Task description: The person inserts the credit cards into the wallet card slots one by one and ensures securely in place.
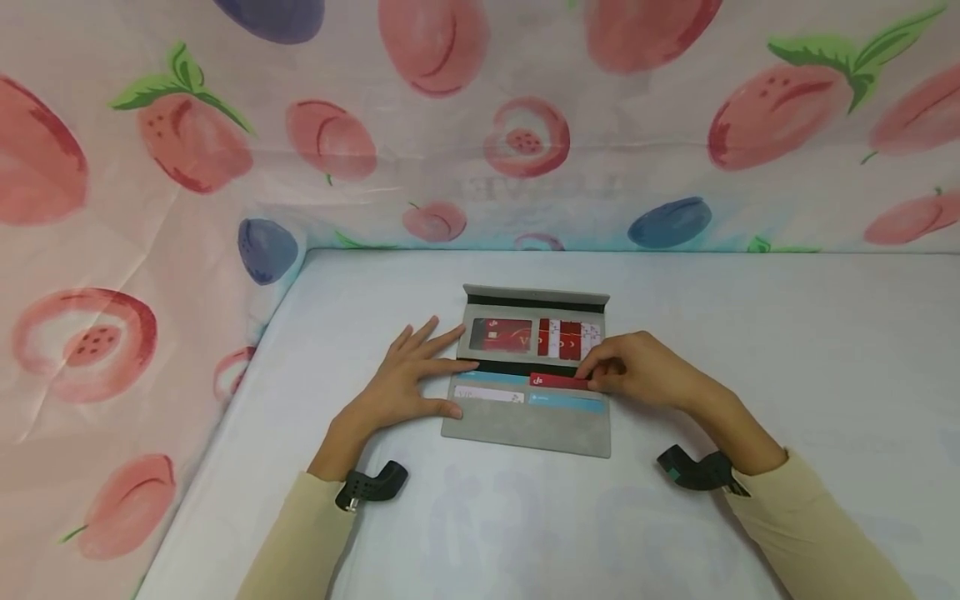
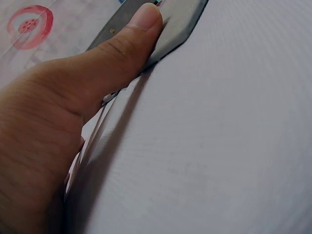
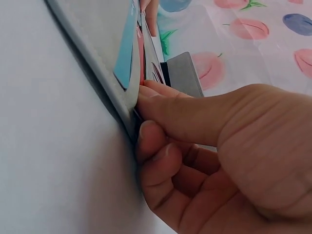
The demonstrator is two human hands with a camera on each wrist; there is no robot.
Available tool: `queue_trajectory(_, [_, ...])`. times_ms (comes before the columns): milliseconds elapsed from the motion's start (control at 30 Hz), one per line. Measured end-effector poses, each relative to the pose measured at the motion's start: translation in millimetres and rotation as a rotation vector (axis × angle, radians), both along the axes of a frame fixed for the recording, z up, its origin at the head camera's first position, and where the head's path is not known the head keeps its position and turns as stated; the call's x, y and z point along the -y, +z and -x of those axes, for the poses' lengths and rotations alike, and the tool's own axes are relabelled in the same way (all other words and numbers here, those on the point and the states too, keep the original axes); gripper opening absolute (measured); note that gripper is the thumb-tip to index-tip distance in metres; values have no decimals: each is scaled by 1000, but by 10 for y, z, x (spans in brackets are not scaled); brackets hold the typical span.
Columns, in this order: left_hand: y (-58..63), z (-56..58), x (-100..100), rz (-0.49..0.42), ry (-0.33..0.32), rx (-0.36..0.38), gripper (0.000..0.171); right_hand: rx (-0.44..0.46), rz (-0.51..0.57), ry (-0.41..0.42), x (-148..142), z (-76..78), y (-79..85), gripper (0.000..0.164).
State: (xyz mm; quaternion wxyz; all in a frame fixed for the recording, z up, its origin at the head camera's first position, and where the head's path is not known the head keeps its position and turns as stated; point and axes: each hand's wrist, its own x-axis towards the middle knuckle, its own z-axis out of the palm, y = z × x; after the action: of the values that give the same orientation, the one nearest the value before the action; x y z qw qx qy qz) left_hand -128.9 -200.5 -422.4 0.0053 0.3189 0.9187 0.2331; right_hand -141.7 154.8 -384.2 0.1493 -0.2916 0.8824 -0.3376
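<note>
A grey wallet [image 1: 525, 429] lies unfolded on the white table, cards in its slots. My left hand [image 1: 408, 379] spreads its fingers along the wallet's left side, fingertips on its edge. In the left wrist view the thumb [image 2: 146, 17] presses on the wallet's border. My right hand [image 1: 645, 371] pinches the right end of a red card [image 1: 555, 381] in an upper slot of the near half. The right wrist view shows thumb and forefinger together at that card, the other fingers curled beneath. Below it sits a light blue card [image 1: 566, 402]; to the left, a white card [image 1: 487, 393] marked VIP.
The wallet's far half holds a red card [image 1: 506, 335] behind a window and several overlapping red and white cards [image 1: 570, 340]. A fruit-printed curtain [image 1: 465, 192] hangs behind and to the left of the table [image 1: 525, 533]. A black camera mount sits on each wrist.
</note>
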Motion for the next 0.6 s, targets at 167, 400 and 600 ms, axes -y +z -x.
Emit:
queue_trajectory(167, [-19, -15, -25, 1, -3, 2, 63, -27, -6, -10, -12, -38, -1, 16])
queue_trajectory(400, [-4, 0, -33, -8, -19, -32, 63, -66, -1, -15, -6, -30, -15, 17])
queue_trajectory(600, [-14, 15, -27, -4, -14, -23, 63, -62, -7, -41, 19, -30, -28, 17])
